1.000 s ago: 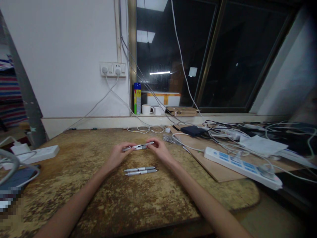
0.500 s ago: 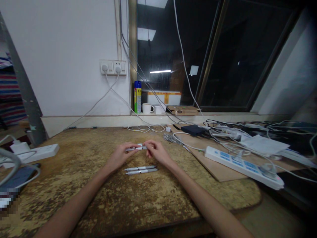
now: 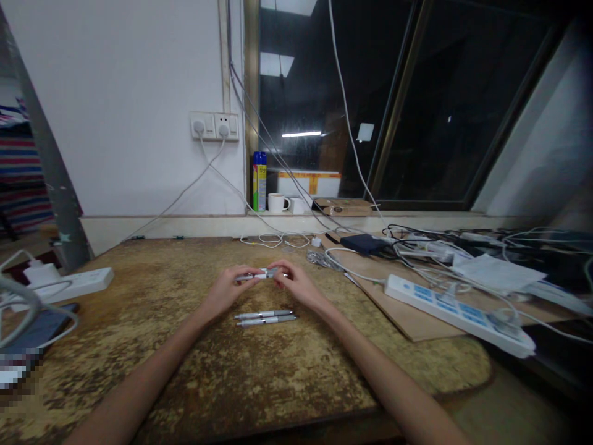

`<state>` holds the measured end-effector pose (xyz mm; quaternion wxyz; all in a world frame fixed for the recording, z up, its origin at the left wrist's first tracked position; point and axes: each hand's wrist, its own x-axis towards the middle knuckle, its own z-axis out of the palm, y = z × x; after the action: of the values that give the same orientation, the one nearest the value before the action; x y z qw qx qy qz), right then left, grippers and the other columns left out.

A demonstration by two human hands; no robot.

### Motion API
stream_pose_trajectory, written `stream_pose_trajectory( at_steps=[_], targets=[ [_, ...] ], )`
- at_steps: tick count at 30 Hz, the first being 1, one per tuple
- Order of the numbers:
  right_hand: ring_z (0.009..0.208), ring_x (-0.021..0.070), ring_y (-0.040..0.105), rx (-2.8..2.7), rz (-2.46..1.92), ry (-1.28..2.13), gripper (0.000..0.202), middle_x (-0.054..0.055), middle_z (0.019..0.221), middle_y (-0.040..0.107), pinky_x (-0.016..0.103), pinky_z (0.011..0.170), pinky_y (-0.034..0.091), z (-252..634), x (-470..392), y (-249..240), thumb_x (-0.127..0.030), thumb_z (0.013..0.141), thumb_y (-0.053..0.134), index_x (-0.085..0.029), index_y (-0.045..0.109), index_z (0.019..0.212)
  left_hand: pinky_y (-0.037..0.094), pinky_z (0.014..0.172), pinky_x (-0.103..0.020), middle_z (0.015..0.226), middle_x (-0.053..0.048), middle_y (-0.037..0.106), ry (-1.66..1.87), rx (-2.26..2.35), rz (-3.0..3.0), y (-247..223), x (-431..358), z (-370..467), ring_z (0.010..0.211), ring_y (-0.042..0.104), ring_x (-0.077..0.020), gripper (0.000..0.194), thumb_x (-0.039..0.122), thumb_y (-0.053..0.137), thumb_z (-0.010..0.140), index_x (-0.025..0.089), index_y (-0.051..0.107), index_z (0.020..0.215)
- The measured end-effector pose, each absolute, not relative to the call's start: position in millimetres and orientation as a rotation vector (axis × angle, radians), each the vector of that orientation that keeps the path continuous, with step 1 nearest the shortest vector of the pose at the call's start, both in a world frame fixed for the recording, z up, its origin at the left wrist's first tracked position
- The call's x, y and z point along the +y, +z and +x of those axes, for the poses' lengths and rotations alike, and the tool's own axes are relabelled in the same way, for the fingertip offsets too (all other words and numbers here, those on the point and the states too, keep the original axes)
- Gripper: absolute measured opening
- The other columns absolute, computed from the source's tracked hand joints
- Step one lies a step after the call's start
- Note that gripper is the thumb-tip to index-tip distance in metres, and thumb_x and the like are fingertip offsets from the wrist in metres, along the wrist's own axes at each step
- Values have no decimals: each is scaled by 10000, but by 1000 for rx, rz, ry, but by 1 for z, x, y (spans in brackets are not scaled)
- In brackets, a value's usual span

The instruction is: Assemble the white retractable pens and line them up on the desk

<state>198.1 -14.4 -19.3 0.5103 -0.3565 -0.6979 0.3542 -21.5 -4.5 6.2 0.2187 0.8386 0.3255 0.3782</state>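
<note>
A slim silver-grey pen with a white middle section (image 3: 259, 275) was held level just above the worn, mottled brown-and-yellow tabletop (image 3: 194, 371), caught between both hands. The left hand (image 3: 227, 289) pinched its left end with fingertips closed on the barrel; the right hand (image 3: 294, 285) pinched the right end, its fingers curled over so that the tip of the pen was hidden. Whether one pen or two lay in that grip could not be told at this size.

Just nearer the person than the held pen, two more silver-grey pens (image 3: 265, 317) lay side by side on the tabletop, touching or almost so, parallel to it. To the right of the held pen, a long white power strip with blue sockets (image 3: 456, 314) rested on a thin brown board (image 3: 398, 309) among a tangle of white and black cables (image 3: 417, 244). Beyond the held pen, on the window ledge, stood a blue and yellow spray can (image 3: 259, 181) and a white mug (image 3: 277, 203). Far to its left lay a second white power strip (image 3: 69, 285).

As a judgement: with only fingertip holds at the two ends, a twist or pull could let the barrel slip or a small inner part spring loose, to roll off among the cables. A dropped hand might also knock the two lying pens apart.
</note>
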Motion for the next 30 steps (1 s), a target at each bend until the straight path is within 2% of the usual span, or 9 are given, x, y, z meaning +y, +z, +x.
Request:
stream_pose_trajectory(
  at_steps=[4, 8, 12, 17, 21, 26, 30],
  targets=[
    [541, 133, 444, -1696, -893, 910, 316, -47, 588, 514, 240, 537, 331, 199, -14, -19, -425, 934, 489, -186, 659, 1051, 510, 957, -354, 1141, -70, 742, 1057, 892, 2331, 4, -2, -22, 1054, 667, -239, 320, 434, 594, 920, 227, 753, 1106],
    [635, 136, 498, -1707, -888, 824, 248, -26, 725, 579, 237, 594, 369, 199, -16, -18, -359, 881, 575, -203, 671, 1048, 524, 938, -353, 1134, -71, 743, 1063, 907, 2302, 3, -1, -21, 1054, 668, -241, 320, 441, 603, 911, 226, 755, 1093],
    [560, 136, 443, -1716, -916, 865, 278, -45, 600, 504, 241, 545, 333, 199, -17, -17, -397, 928, 510, -196, 666, 1042, 517, 957, -358, 1141, -72, 742, 1054, 884, 2289, 5, -4, -20, 1055, 671, -240, 333, 448, 592, 917, 222, 750, 1103],
    [618, 136, 464, -1701, -880, 813, 223, -33, 678, 523, 235, 572, 347, 199, -18, -15, -336, 890, 553, -210, 684, 1019, 528, 945, -355, 1137, -73, 744, 1052, 882, 2258, 6, -6, -18, 1052, 674, -245, 353, 471, 601, 903, 213, 751, 1091],
    [533, 131, 409, -1704, -885, 877, 283, -51, 580, 463, 241, 530, 318, 198, -18, -15, -402, 925, 512, -199, 679, 1028, 526, 948, -356, 1151, -78, 741, 1045, 870, 2267, 6, -6, -17, 1064, 671, -249, 354, 471, 609, 897, 213, 751, 1094],
    [591, 134, 444, -1699, -883, 835, 264, -28, 650, 515, 236, 549, 326, 199, -18, -14, -397, 908, 552, -197, 685, 1017, 515, 960, -352, 1141, -64, 745, 1059, 877, 2255, 5, -6, -18, 1058, 674, -240, 340, 462, 594, 911, 219, 750, 1091],
    [555, 130, 406, -1710, -904, 822, 282, -39, 609, 459, 238, 526, 300, 199, -20, -11, -415, 930, 525, -199, 687, 1012, 521, 947, -354, 1138, -69, 748, 1046, 882, 2279, 5, -5, -19, 1048, 681, -250, 342, 458, 608, 896, 216, 750, 1090]
  ],
)
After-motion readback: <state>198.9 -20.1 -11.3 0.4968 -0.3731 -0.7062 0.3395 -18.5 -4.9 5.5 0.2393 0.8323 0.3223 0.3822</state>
